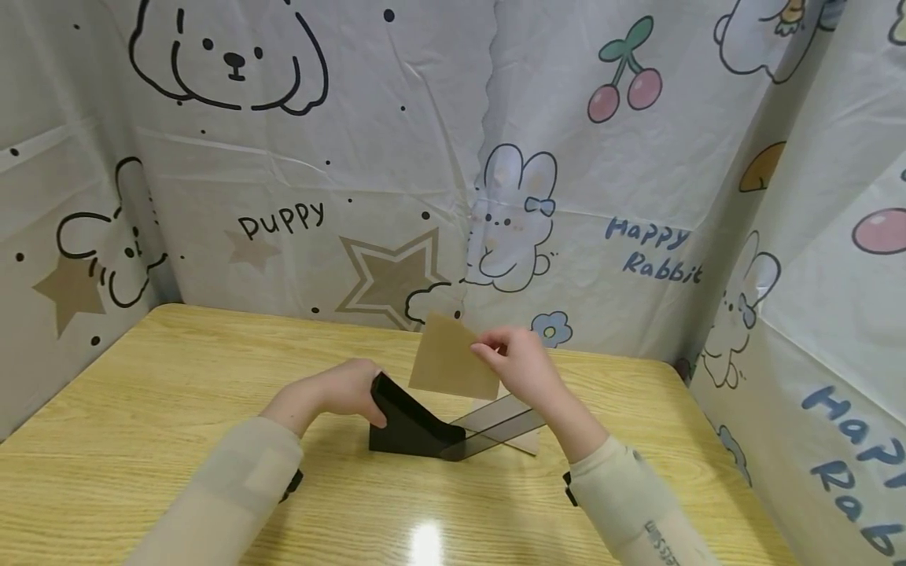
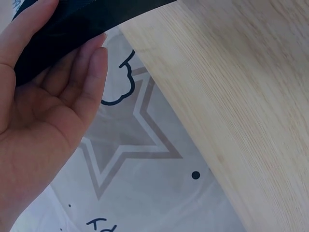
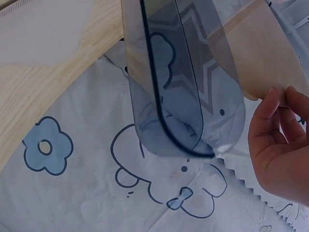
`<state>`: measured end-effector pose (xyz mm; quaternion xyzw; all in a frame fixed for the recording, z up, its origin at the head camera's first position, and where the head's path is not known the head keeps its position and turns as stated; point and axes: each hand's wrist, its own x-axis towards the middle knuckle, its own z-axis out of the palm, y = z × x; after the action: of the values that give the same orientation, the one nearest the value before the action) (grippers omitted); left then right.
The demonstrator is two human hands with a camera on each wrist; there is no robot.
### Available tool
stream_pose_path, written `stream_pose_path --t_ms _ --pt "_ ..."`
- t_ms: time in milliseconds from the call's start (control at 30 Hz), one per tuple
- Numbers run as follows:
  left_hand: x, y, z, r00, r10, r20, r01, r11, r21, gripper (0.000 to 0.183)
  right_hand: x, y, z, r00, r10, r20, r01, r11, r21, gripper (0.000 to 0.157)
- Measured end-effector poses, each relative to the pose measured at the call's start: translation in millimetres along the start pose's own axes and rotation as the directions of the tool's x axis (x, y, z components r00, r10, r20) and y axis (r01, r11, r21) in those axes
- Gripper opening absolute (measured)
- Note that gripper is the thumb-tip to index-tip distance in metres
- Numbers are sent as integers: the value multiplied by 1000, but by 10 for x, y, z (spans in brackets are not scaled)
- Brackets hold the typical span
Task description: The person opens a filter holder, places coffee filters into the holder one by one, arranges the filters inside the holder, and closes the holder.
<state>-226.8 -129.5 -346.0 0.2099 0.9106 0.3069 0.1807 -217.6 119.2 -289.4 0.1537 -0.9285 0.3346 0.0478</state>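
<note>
My left hand (image 1: 348, 388) grips the black body of a box-like holder (image 1: 406, 431), thumb on its near side. A clear, smoky lid (image 1: 506, 424) swings out from the holder's right end, tipped open over the table. In my right hand (image 1: 522, 368), thumb and fingers pinch the edge of a brown paper coffee filter (image 1: 449, 362), raised above and behind the holder. Its crimped seam shows in the right wrist view, where the lid partly overlaps the filter (image 3: 263, 48). The left wrist view shows fingers (image 2: 91, 82) curled under the black body.
A pale, flat paper piece (image 1: 522, 450) lies on the table beneath the lid, mostly covered by it; its crimped edge shows in the right wrist view. The wood-grain table (image 1: 177, 377) ends at a printed cloth curtain (image 1: 396, 157) behind and at both sides.
</note>
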Motion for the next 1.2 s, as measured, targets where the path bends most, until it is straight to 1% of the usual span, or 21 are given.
stream_pose_path --t_ms 67,200,300,433,567,700,933,1200 --pt "10 3 6 1000 3 -1 -3 1000 2 20 -2 -11 29 1000 -15 -1 15 1000 -2 17" --pt "28 10 13 1000 -10 -9 10 1000 19 24 2 -21 83 999 -33 2 33 999 1 15" --pt "36 17 18 1000 -19 -14 19 1000 23 27 8 -20 124 999 -33 7 33 999 2 14" --pt "37 23 23 1000 -8 -12 8 1000 14 25 19 -15 177 999 -33 10 33 999 -12 13" --pt "41 18 25 1000 0 -10 0 1000 6 27 25 -17 216 1000 -25 16 26 999 -20 12" --pt "48 4 25 1000 17 -8 -17 1000 -2 25 29 -20 246 999 -47 11 48 998 -28 12" --pt "42 -4 24 1000 22 -2 -22 1000 -10 23 30 -26 305 997 -72 18 72 997 -35 12" --pt "29 -10 10 998 66 9 -65 997 -38 18 39 8 393 995 -67 72 72 995 -67 13"
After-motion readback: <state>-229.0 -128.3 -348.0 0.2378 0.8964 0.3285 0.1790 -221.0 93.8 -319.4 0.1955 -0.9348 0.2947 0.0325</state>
